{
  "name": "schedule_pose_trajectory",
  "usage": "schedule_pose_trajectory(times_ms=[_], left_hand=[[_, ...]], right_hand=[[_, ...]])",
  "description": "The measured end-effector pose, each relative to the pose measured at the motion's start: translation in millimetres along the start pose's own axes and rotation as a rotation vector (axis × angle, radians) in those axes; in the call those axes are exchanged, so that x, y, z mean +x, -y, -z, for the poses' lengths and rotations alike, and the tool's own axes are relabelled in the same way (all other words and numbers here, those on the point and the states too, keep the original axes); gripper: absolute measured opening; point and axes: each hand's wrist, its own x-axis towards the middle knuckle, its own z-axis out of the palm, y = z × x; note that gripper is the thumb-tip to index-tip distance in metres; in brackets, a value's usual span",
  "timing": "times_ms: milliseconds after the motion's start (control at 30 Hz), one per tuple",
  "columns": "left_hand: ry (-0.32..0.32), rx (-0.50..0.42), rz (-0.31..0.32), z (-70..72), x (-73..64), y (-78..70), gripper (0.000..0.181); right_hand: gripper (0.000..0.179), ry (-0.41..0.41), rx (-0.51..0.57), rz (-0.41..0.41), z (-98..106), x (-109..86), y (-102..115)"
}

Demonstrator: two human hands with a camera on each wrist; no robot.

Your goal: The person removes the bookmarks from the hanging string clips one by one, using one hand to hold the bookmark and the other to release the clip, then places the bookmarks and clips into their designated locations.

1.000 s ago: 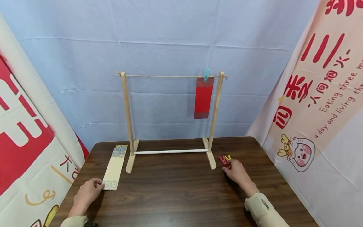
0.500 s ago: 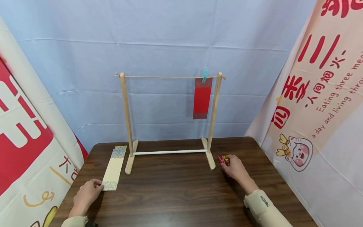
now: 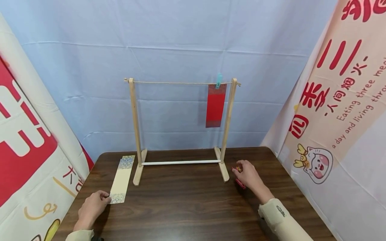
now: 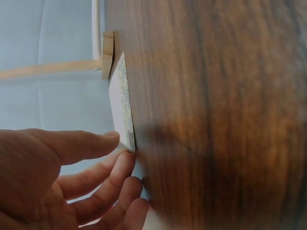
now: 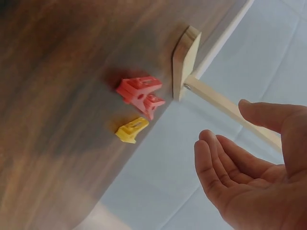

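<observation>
At the table's left, a cream paper strip with patterned ends lies on top of at least one other strip, whose yellowish end shows at the far edge. My left hand pinches its near corner between thumb and index finger, seen in the left wrist view at the paper's corner. On the right, my right hand hovers over small plastic clothespins, fingers loosely bent and thumb apart, holding nothing. The right wrist view shows red clothespins and a yellow clothespin on the table. In the head view the hand partly covers them.
A wooden stand with a string across its top stands at the back. From the string hangs a red paper strip, held by a turquoise clothespin. A white rod joins the stand's feet.
The red clothespins have come apart, one now lying nearer the front. My right hand has shifted slightly above them. The left hand stays at the paper's corner.
</observation>
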Motion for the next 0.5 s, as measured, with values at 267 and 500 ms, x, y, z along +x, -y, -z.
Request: schedule_pose_trajectory(times_ms=[267, 500], left_hand=[[0.004, 0.002, -0.004, 5.7, 0.2, -2.4, 0.028], [-0.019, -0.009, -0.056, 12.2, -1.7, -14.0, 0.030]], right_hand=[[0.042, 0.009, 0.032, 0.001, 11.7, 9.5, 7.7], [0.042, 0.011, 0.011, 0.024, 25.1, 19.7, 11.6]])
